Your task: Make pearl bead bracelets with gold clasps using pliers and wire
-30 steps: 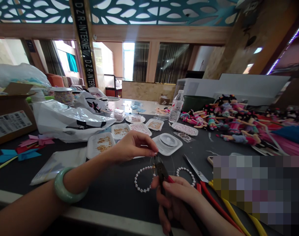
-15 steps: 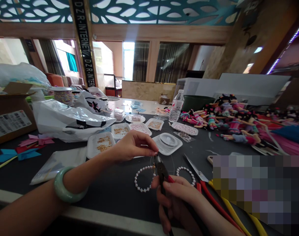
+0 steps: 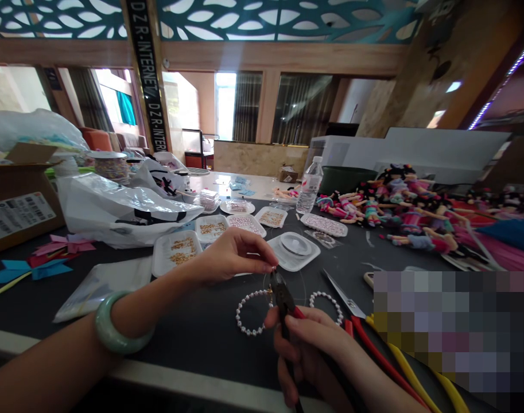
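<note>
Black pliers (image 3: 283,293), partly red, sit in the right hand (image 3: 311,344).

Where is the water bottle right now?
In the head view, the bottle stands right of centre on the table's far part, just left of the pile of dolls.

Left hand (image 3: 240,255) pinching tiny piece at tips of pliers (image 3: 284,295); right hand (image 3: 307,344) gripping pliers. Beaded bracelet (image 3: 249,331) near pliers, white spool (image 3: 295,244) on tray (image 3: 302,265) beyond.
</note>
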Motion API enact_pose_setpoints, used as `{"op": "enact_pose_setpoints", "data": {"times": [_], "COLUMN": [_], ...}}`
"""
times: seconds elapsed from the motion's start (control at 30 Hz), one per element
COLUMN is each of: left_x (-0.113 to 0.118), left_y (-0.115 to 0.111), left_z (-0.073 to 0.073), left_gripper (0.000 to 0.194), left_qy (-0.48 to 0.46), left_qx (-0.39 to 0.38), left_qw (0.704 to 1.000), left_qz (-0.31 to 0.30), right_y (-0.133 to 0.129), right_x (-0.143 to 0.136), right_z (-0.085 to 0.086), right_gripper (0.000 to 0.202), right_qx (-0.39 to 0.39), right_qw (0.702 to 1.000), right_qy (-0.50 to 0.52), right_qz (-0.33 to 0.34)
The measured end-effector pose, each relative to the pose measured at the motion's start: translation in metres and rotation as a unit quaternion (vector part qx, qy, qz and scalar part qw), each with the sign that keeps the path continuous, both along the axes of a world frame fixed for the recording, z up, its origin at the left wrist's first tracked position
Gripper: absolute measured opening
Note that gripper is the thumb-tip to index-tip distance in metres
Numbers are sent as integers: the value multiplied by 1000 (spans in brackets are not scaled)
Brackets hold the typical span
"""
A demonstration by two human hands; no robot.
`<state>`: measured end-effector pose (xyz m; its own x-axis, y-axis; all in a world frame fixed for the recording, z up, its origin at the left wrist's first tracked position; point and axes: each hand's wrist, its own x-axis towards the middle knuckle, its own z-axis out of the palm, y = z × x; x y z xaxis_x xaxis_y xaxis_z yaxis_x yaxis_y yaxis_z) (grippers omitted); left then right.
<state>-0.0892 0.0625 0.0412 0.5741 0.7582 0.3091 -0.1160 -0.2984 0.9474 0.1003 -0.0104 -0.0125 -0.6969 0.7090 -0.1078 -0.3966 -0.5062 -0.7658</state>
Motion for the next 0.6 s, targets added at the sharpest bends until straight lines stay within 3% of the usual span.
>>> {"op": "enact_pose_setpoints", "data": {"times": [0.6], "left_x": [0], "left_y": [-1], "left_z": [1], "left_gripper": [7], "left_qy": [11], "left_qx": [3], "left_qw": [1000], "left_qz": [2], "right_y": [0], "right_x": [0], "right_z": [-1], "right_gripper": [24], "right_qx": [5], "right_qw": [1000], "right_qy": [-12], "right_qz": [-1]}}
